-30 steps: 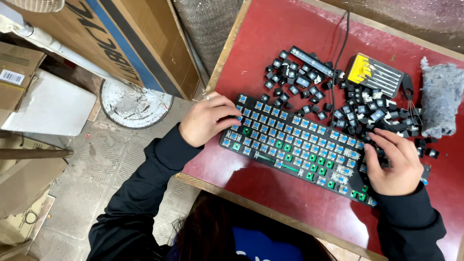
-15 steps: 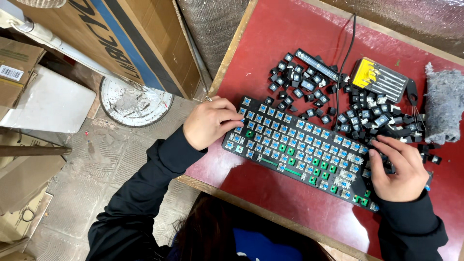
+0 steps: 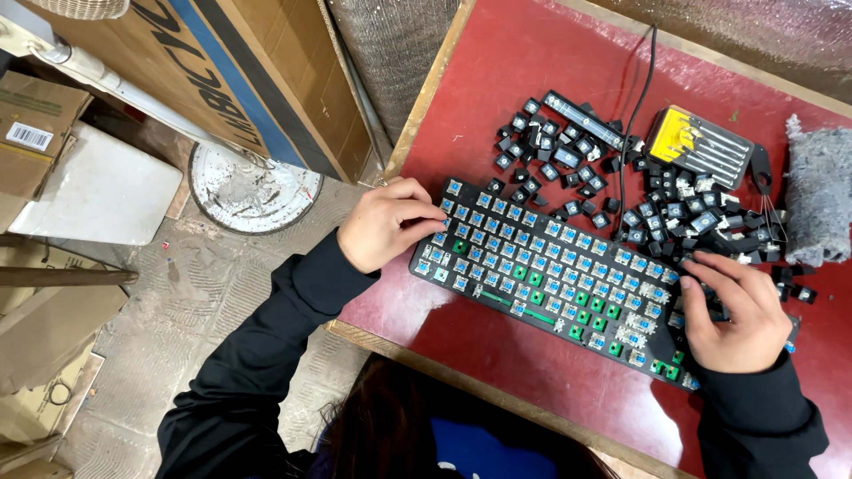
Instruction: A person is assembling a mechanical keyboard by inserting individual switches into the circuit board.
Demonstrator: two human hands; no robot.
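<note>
A black keyboard with its keycaps off, showing blue and green switches, lies slanted on the red table. My left hand grips its left end, fingers curled over the corner switches. My right hand covers its right end, fingers bent over the top edge beside loose caps; whether it pinches a cap is hidden. Several loose black keycaps lie in a heap behind the keyboard, and more keycaps lie to the right. A long black bar key lies at the back of the heap.
A black cable runs back from the keyboard. A yellow-and-black ribbed case and a grey rag lie at the back right. Left of the table, cardboard boxes, a round white disc and a white slab are on the floor.
My right hand's fingers have drawn back from the keycap heap down onto the keyboard's right end. My left hand stays on the left end.
</note>
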